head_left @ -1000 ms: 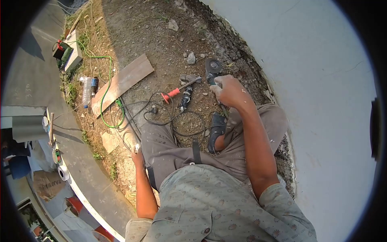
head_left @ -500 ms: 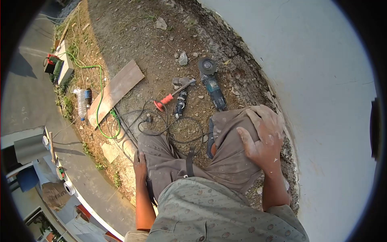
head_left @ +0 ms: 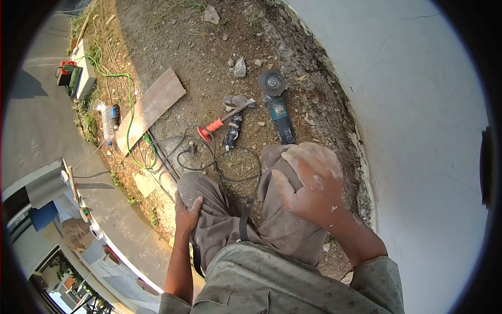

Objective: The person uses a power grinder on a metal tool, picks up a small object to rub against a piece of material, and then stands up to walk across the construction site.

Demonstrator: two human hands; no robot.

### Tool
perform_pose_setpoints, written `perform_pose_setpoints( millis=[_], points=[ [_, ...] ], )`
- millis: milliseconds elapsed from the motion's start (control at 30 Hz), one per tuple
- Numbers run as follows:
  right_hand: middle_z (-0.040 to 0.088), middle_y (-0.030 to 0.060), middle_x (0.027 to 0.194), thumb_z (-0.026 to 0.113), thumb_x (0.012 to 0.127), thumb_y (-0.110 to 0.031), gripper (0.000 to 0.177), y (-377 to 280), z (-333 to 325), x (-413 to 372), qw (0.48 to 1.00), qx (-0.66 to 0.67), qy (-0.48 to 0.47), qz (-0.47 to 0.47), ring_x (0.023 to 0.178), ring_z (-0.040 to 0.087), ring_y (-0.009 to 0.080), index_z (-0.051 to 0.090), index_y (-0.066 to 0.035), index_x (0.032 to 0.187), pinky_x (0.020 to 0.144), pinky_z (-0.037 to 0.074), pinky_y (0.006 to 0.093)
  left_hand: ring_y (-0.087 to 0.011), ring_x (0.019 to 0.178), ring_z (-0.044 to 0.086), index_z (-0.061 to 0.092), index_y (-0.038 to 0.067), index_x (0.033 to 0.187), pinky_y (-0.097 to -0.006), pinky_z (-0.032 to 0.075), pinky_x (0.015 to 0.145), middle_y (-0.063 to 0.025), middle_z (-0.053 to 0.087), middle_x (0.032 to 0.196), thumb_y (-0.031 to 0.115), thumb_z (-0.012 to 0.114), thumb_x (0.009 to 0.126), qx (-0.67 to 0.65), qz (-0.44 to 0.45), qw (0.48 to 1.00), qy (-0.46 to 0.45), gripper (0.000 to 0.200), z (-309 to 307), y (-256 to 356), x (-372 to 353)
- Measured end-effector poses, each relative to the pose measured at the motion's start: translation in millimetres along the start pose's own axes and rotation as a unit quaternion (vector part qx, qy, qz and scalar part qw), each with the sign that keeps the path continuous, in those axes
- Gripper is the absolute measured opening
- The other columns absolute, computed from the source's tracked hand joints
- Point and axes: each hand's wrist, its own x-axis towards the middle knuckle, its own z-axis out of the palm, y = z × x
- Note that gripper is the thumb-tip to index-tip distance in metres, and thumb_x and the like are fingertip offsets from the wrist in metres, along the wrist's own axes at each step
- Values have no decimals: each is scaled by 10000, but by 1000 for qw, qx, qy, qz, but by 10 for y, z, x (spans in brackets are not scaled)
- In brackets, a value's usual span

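My right hand (head_left: 314,180), pale with dust, rests over my right knee with its thumb apart from the fingers; nothing shows in it. On the outer side of my left knee lies my left hand (head_left: 186,212), thumb spread and fingers partly hidden by the trouser leg (head_left: 209,201). Just beyond my right knee an angle grinder (head_left: 278,112) lies on the soil, disc end away from me. Left of it are a chisel with a red hand guard (head_left: 210,128) and a dark, tape-wrapped object (head_left: 234,132). A black cable (head_left: 238,179) with a plug (head_left: 190,149) loops between.
A painted wall (head_left: 418,131) rises along the right. To the left lie a wooden board (head_left: 151,110), a green cord (head_left: 130,104), a plastic bottle (head_left: 107,125) and a dark bottle (head_left: 115,115). Stones (head_left: 240,68) are scattered ahead. Farther left, a red and green tool (head_left: 70,76) sits by a pale block.
Both knees have drawn up and closer together. My right hand has moved left with its knee, and my left hand's thumb now shows spread on the left knee. The tools have stayed put.
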Motion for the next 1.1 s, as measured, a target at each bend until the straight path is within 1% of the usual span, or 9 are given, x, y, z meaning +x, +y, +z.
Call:
perform_pose_setpoints(
  millis=[167, 500, 633, 700, 733, 833, 867, 967, 1100],
  points=[
    [695, 116, 1002, 715, 823, -260, 266, -142, -195, 47, 993, -3, -97, 68, 995, 639, 304, 697, -33, 959, 889, 476, 441, -539, 1263, 490, 81, -20, 1573, -503, 419, 1061, -434, 416, 1383, 672, 655, 832, 144, -82, 984, -58, 1165, -364, 646, -742],
    [662, 191, 1184, 616, 873, -347, 369, -1107, -779, -981, 912, -122, -352, 174, 1133, 590, 396, 689, -48, 1076, 960, 447, 512, -540, 1287, 480, 169, 12, 1578, -526, 400, 1086, -386, 427, 1440, 600, 537, 929, 130, -98, 963, -215, 950, -925, 748, -2961],
    [404, 162, 1546, 638, 866, -402, 558, -1453, -1160, -1518, 900, -172, -396, 60, 1445, 331, 387, 627, -77, 1320, 1155, 335, 454, -468, 1265, 526, 392, 32, 1483, -476, 424, 1071, -317, 471, 1434, 553, 528, 954, -9, -23, 978, -209, 755, -1056, 39, -3517],
    [435, 177, 1527, 639, 885, -391, 570, -1624, -1388, -1610, 848, -122, -512, 63, 1450, 344, 372, 607, -56, 1345, 1174, 317, 439, -420, 1240, 562, 559, 28, 1365, -455, 435, 1054, -274, 559, 1366, 519, 526, 969, -75, 46, 976, -201, 632, -1201, -243, -3836],
    [450, 185, 1518, 640, 894, -385, 576, -1636, -1534, -1673, 807, -105, -576, 72, 1452, 351, 365, 597, -45, 1358, 1183, 308, 431, -399, 1179, 599, 624, 17, 1252, -464, 457, 1012, -257, 613, 1276, 493, 520, 980, -133, -25, 977, -164, 558, -1295, -293, -4048],
    [549, 205, 1427, 635, 896, -341, 528, -1461, -1781, -1715, 797, 11, -603, 30, 1371, 461, 367, 615, -40, 1330, 1145, 367, 410, -337, 968, 684, 709, -6, 1024, -449, 519, 843, -206, 718, 1002, 454, 501, 1001, -305, -218, 920, -117, 506, -1645, -231, -4767],
    [671, 211, 1250, 649, 899, -288, 424, -1454, -1894, -1678, 801, 19, -597, 49, 1214, 617, 327, 682, -12, 1219, 1053, 456, 357, -319, 925, 678, 706, 7, 1021, -441, 506, 814, -197, 716, 984, 458, 521, 997, -319, -222, 917, -95, 488, -1448, -371, -5016],
    [746, 119, 937, 660, 925, -183, 277, -1227, -2103, -1533, 789, 41, -607, 80, 857, 716, 230, 715, 4, 1122, 785, 562, 344, -278, 840, 667, 699, 33, 1020, -420, 485, 749, -175, 710, 932, 459, 553, 990, -359, -226, 905, -16, 451, -544, -956, -5405],
    [710, 80, 730, 688, 867, -175, 172, -1425, -2228, -1155, 792, -62, -563, 228, 670, 650, 141, 750, -29, 933, 653, 543, 337, -258, 842, 676, 699, 35, 1037, -400, 501, 724, -154, 697, 864, 437, 529, 996, -491, -263, 831, -10, 439, -62, -1307, -5807]
  ],
)
